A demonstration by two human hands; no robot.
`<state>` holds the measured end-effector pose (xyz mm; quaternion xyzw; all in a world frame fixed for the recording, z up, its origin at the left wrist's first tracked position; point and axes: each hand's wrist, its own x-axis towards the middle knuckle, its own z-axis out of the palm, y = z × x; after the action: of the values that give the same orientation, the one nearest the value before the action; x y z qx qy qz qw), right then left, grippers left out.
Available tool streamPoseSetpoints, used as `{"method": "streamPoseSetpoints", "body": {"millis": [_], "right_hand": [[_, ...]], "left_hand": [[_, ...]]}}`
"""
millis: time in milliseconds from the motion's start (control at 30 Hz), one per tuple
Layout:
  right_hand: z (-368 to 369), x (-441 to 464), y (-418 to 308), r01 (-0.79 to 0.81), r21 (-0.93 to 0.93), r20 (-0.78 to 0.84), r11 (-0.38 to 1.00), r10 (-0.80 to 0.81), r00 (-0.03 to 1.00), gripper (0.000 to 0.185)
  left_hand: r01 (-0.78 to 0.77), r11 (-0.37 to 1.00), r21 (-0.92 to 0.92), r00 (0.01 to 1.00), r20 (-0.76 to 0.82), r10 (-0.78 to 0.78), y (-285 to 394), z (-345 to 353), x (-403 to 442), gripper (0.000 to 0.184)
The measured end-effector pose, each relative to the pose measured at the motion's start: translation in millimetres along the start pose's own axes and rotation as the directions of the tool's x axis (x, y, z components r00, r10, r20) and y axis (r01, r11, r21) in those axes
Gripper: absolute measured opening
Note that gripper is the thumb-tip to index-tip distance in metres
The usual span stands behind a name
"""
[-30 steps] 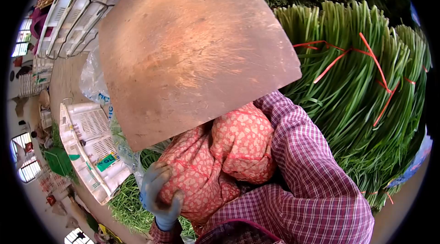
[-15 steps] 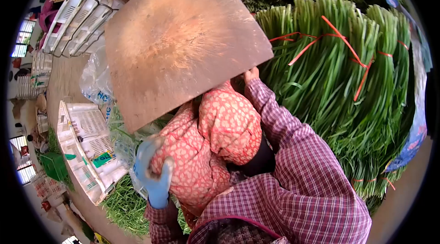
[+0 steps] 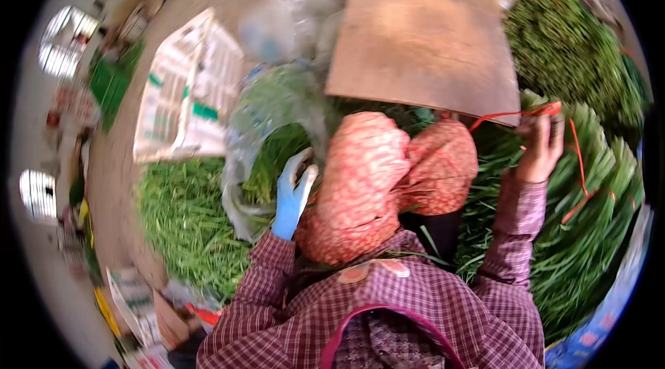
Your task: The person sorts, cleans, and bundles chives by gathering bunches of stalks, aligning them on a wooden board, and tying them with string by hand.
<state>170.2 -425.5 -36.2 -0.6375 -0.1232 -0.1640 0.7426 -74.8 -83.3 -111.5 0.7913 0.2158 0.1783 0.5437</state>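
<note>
My left hand (image 3: pixel 294 194), in a blue glove with pale fingertips, is beside my left knee, its thumb and fingers apart and nothing between them. A clear plastic bag (image 3: pixel 239 192) with green leaves inside lies just past it. Over at the right, my bare right hand (image 3: pixel 542 148) is raised above a bundle of long green stalks (image 3: pixel 554 251), possibly garlic chives. Its fingers are closed on a red tie strip (image 3: pixel 578 154), whose ends trail to both sides. A brown board (image 3: pixel 422 43) stands in front of my knees, close to that hand.
A white plastic crate (image 3: pixel 187 92) stands at the left, with loose green leaves (image 3: pixel 187 223) heaped below it. More stacked stalks (image 3: pixel 575 50) lie at the back right. Patterned red cloth (image 3: pixel 367 182) covers my knees. A green crate (image 3: pixel 114 85) sits farther left.
The view has swung, so the board appears farther right and smaller. My right hand has left the board's edge and now holds a red strip. My left hand stays by the knee, open.
</note>
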Motion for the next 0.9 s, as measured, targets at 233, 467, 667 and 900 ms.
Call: {"method": "streamPoseSetpoints", "body": {"millis": [233,467,667,900], "right_hand": [[125.9,114.7,10.1,-0.063,0.184,0.137,0.981,0.038,0.990,0.029],[176.6,180.3,153.1,-0.205,-0.415,0.351,0.887,0.364,0.863,0.068],[252.4,103.6,68.6,0.487,-0.514,0.629,0.706,-0.076,0.774,0.050],[384.3,-115.5,23.5,0.540,-0.317,0.917,0.780,0.398,-0.037,0.032]], "left_hand": [[0.263,0.950,-0.166,0.854,-0.417,-0.309,-81.8,-91.6,-43.8,0.037],[0.426,0.873,-0.237,0.714,-0.505,-0.485,-155.8,-131.6,-55.6,0.064],[0.804,0.551,0.221,0.583,-0.473,-0.661,-206.3,-119.7,-28.3,0.121],[0.820,0.440,0.366,0.572,-0.489,-0.659,-202.5,-112.8,26.5,0.131]]}}
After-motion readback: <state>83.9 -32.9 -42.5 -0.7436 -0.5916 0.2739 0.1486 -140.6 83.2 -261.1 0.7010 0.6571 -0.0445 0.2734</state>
